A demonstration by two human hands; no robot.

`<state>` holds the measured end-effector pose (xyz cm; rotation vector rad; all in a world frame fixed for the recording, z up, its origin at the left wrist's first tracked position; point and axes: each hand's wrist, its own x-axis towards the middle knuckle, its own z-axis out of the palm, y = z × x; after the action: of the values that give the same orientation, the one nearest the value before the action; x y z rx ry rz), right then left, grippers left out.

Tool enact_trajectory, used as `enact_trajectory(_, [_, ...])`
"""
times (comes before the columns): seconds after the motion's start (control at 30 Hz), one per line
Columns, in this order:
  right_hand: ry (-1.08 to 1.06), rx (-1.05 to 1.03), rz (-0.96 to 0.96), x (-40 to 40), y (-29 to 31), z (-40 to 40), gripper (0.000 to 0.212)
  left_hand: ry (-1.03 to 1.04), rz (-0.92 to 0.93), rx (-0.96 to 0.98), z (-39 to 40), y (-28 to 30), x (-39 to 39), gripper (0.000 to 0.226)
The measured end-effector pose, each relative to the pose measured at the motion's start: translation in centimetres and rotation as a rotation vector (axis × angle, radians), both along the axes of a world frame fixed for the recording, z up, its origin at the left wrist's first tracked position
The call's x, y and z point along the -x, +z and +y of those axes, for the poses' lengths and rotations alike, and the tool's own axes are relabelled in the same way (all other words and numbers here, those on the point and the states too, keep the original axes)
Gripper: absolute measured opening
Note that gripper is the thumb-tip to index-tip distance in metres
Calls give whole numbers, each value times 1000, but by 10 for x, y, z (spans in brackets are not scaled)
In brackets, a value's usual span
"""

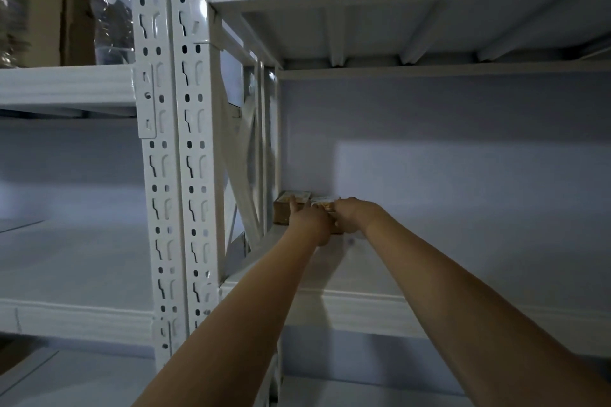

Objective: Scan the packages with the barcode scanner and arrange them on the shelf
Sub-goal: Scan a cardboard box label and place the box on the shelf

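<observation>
Packages sit at the far back left corner of the white shelf (363,304), two small brown boxes side by side against the wall. The left package (287,208) is next to the rack's rear upright; the right package (325,205) touches it on the side away from that upright. Both my arms reach deep over the shelf toward them. My left hand (309,220) lies across the seam between the two boxes, fingers straight and pressed against their tops. My right hand (350,213) is against the right package's outer end, and I cannot tell whether its fingers curl round the box or only push on it, since they are hidden behind the knuckles. Left of the shelf's perforated front post (180,155), one level higher, stand a cardboard carton (49,16) and a clear plastic bag (110,10) with red characters.
</observation>
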<state>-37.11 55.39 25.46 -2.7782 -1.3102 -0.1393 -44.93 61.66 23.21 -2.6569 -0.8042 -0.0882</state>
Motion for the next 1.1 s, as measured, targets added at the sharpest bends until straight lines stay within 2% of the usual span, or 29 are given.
enact_trajectory(0.33, [32, 121, -73, -33, -1, 36, 39, 1, -15, 59, 33, 2, -23, 60])
enact_trajectory(0.5, [16, 123, -69, -48, 0, 47, 45, 24, 11, 143, 32, 13, -31, 51])
enact_trajectory(0.57, [14, 120, -68, -51, 0, 50, 42, 14, -56, 186, 36, 10, -33, 52])
enact_trajectory(0.7, [34, 58, -15, -56, -2, 50, 42, 62, -313, 258, 56, 0, -26, 51])
enact_trajectory(0.8, [85, -65, 81, -64, -8, 44, 47, 143, -429, 348, 77, -2, -13, 67])
enact_trajectory(0.87, [123, -136, 130, -68, -12, 40, 53, 191, -456, 487, 86, -2, -9, 75])
enact_trajectory(0.93, [141, -168, 165, -69, -16, 39, 59, 173, -457, 578, 89, -3, -8, 71])
enact_trajectory(1.1, [144, -246, 228, -74, -20, 40, 69, 134, -514, 577, 90, -5, -7, 65])
